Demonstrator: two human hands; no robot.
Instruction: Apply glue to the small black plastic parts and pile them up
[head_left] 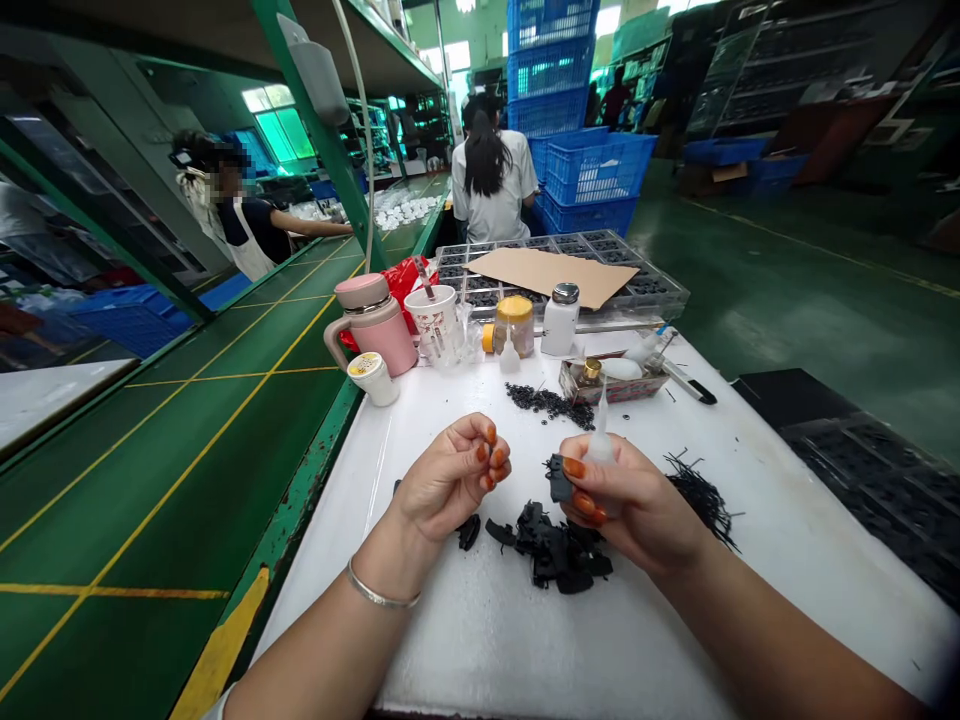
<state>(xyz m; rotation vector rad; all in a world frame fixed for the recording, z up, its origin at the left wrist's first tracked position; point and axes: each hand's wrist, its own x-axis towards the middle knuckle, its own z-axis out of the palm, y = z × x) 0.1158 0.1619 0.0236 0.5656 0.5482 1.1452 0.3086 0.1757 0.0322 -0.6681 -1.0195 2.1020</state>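
Observation:
My right hand [630, 490] is closed around a small black plastic part [558, 478], held between thumb and fingers. The same hand also grips a translucent squeeze bottle [601, 446] whose thin nozzle points up. To its left, my left hand [454, 470] is pinched shut at the fingertips; a tiny dark bit seems to show there, too small to name. Below both hands lies a heap of black plastic parts [559, 550], with one loose black part [469, 532] beside it. Thin black strips [701, 495] are piled right of my right hand, and small black rings [551, 403] lie beyond.
At the back stand a pink mug [382, 335], a plastic cup [436, 325], a yellow-lidded jar [514, 325] and a white bottle [561, 322]. A small box [622, 385] holds bottles. Behind is a compartment tray [645, 290] under cardboard [555, 272]. A green conveyor [187, 470] runs along the left; two people sit farther off.

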